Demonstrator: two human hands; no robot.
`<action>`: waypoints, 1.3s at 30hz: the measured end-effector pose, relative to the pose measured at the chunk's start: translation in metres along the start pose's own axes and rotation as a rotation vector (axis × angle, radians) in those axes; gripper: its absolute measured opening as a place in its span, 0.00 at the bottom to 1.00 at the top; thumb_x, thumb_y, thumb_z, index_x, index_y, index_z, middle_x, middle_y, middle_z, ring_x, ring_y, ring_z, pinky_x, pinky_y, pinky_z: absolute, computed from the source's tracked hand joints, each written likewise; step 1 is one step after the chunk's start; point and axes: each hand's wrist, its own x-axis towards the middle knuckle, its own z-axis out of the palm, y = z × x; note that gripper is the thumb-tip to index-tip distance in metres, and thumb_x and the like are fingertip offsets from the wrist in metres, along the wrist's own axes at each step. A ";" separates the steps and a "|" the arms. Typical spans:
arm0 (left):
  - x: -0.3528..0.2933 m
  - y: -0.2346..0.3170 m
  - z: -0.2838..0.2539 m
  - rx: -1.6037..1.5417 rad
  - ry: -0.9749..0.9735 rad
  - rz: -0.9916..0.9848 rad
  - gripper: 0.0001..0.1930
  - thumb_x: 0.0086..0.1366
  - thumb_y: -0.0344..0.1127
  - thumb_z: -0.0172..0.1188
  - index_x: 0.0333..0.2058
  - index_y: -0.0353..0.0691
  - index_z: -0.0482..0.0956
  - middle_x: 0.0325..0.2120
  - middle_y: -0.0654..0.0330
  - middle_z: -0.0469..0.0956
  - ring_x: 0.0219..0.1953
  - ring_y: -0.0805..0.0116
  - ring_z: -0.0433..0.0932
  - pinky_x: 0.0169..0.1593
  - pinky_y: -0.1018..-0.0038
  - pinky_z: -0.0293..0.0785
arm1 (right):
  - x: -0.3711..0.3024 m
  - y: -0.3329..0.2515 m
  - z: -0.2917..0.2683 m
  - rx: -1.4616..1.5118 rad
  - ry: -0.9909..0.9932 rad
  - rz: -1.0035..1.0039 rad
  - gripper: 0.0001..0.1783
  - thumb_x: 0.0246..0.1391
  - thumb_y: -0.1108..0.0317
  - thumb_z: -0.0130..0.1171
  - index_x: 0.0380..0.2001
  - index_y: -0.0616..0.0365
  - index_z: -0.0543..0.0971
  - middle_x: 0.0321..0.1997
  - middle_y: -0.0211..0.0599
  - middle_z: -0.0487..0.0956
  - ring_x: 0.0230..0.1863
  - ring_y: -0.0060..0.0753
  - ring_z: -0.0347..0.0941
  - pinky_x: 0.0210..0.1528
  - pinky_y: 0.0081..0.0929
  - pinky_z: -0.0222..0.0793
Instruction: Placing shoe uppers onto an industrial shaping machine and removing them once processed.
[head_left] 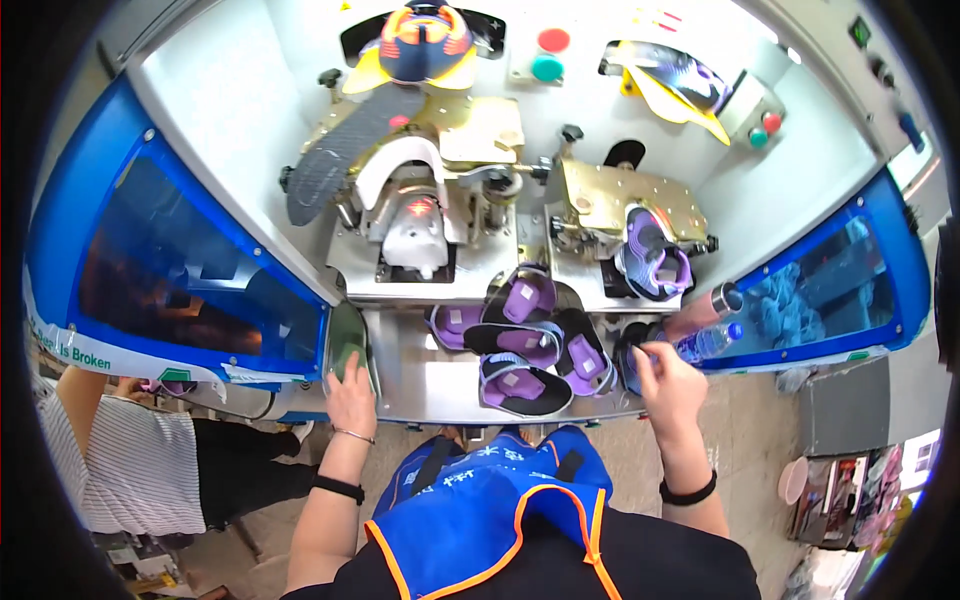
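Observation:
My left hand [352,398] reaches to the left end of the metal work surface, its fingers stretched out over a dark green, sole-shaped piece [347,335]. On the right, my right hand [674,388] is raised at the front edge with its fingers curled; what they hold, if anything, is hidden. A dark shoe [630,360] lies just beside it. Between my hands several purple and black shoes [524,386] lie loosely heaped, openings showing. One more purple shoe [652,258] leans against the right-hand press, toe up.
Ahead stand a left press [415,225] with a red light mark and a right press [625,195]. A long dark sole [350,150] rests at the left one. A pink tumbler [705,310] and a water bottle [710,342] lie at right. Another person [145,455] stands at left.

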 end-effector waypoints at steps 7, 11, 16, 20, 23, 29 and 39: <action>0.010 0.013 -0.058 -0.373 0.117 0.252 0.13 0.50 0.35 0.67 0.34 0.40 0.76 0.55 0.48 0.69 0.57 0.44 0.66 0.59 0.50 0.62 | 0.185 -0.199 0.000 0.301 0.357 -0.688 0.08 0.56 0.63 0.59 0.31 0.56 0.80 0.25 0.43 0.78 0.27 0.45 0.75 0.30 0.34 0.70; 0.019 0.020 -0.067 -0.649 0.085 0.402 0.12 0.53 0.35 0.67 0.34 0.38 0.76 0.43 0.53 0.76 0.45 0.52 0.75 0.47 0.63 0.72 | 0.315 -0.230 0.033 -0.049 0.736 -0.929 0.21 0.58 0.49 0.56 0.47 0.52 0.78 0.38 0.46 0.80 0.36 0.48 0.77 0.37 0.36 0.72; 0.004 0.003 -0.066 -0.933 -0.062 0.352 0.09 0.55 0.36 0.66 0.32 0.39 0.78 0.29 0.54 0.79 0.32 0.53 0.78 0.36 0.66 0.74 | 0.286 -0.271 0.024 0.491 0.115 -0.596 0.20 0.56 0.50 0.60 0.37 0.56 0.74 0.33 0.44 0.77 0.31 0.49 0.74 0.35 0.37 0.69; -0.004 -0.029 -0.054 -1.137 -0.489 0.240 0.09 0.57 0.37 0.66 0.32 0.39 0.80 0.26 0.58 0.81 0.29 0.63 0.81 0.36 0.72 0.76 | 0.122 -0.258 0.033 0.674 0.199 -0.831 0.11 0.41 0.75 0.61 0.30 0.56 0.72 0.29 0.42 0.75 0.28 0.49 0.72 0.33 0.38 0.69; -0.010 -0.042 -0.022 -1.159 -0.750 0.198 0.12 0.59 0.37 0.64 0.40 0.40 0.79 0.33 0.58 0.82 0.37 0.66 0.82 0.42 0.74 0.76 | 0.007 -0.215 0.060 1.047 0.007 -0.999 0.16 0.49 0.65 0.66 0.36 0.56 0.71 0.28 0.36 0.73 0.30 0.42 0.73 0.38 0.43 0.71; 0.006 -0.022 0.040 -1.753 -0.717 0.220 0.31 0.64 0.33 0.58 0.64 0.43 0.57 0.60 0.58 0.65 0.60 0.66 0.68 0.60 0.66 0.65 | -0.014 -0.218 0.074 0.884 -0.091 -0.807 0.18 0.38 0.69 0.70 0.32 0.58 0.73 0.35 0.42 0.75 0.34 0.47 0.75 0.36 0.35 0.73; 0.064 0.007 -0.057 -2.178 -1.065 -0.571 0.28 0.61 0.59 0.60 0.50 0.44 0.72 0.38 0.60 0.78 0.42 0.65 0.78 0.47 0.66 0.75 | 0.015 -0.248 0.087 0.490 -0.120 -0.555 0.13 0.46 0.67 0.66 0.32 0.59 0.74 0.31 0.39 0.72 0.31 0.45 0.74 0.31 0.35 0.70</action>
